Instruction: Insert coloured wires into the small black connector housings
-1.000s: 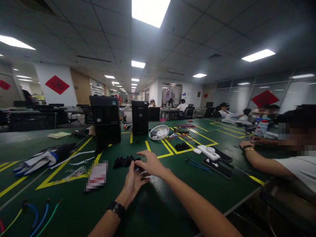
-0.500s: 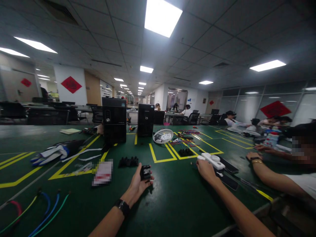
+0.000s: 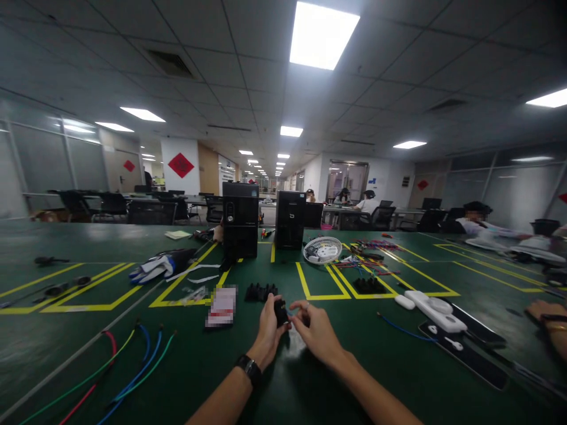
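Note:
My left hand (image 3: 267, 329) is closed around a small black plastic block (image 3: 280, 313), held just above the green table (image 3: 305, 386). My right hand (image 3: 322, 335) meets the block from the right, its thumb and index finger pinched together at the block's side. Whatever may sit between those fingertips is too small to make out. Just behind my left hand, a similar row of black blocks (image 3: 260, 292) lies on the table. A pixelated pink and white packet (image 3: 222, 307) rests to the left of it.
Red, green and blue wires (image 3: 144, 369) lie front left, gloves (image 3: 162, 265) behind them. Two black computer cases (image 3: 240, 221) stand at the back beside a white basket (image 3: 322, 251). On the right are a white charger (image 3: 436, 311), phones, one blue wire (image 3: 401, 329) and another person's hand (image 3: 543, 310).
My right hand has left the white charger and come left to the block in my left hand. The view has swung right, showing less of the left-hand block's front.

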`<state>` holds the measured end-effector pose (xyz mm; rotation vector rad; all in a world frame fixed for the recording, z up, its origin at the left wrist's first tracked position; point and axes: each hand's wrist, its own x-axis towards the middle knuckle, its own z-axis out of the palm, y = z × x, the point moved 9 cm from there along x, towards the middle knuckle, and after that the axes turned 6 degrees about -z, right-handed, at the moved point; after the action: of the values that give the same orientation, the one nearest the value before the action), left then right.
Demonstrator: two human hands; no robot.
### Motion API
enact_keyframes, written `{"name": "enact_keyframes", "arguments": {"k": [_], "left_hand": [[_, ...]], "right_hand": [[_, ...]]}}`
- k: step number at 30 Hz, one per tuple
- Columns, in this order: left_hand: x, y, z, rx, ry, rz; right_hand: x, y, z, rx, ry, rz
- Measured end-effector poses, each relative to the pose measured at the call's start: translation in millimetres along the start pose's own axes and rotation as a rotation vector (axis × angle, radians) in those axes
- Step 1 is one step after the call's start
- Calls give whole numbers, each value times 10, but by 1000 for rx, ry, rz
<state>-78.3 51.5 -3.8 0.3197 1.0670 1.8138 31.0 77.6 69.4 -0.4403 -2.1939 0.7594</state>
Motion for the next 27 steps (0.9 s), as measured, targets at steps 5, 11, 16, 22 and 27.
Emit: {"name": "enact_keyframes", "arguments": {"k": [5, 11, 16, 22, 27], "left_hand": [[22, -50, 7, 2, -20, -6], [41, -110, 9, 45, -47, -8], [27, -126, 7, 88, -30, -3], [-8, -27, 104, 268, -89, 114], [-85, 138, 198, 488, -100, 287]], "right_hand": [[-67, 32, -62, -41, 17, -10], [-69, 13, -11, -115, 31, -37], [-79, -16, -2, -140, 31, -57], [-75, -69, -38, -113, 22, -102], [-51, -124, -100, -111, -57, -157]]}}
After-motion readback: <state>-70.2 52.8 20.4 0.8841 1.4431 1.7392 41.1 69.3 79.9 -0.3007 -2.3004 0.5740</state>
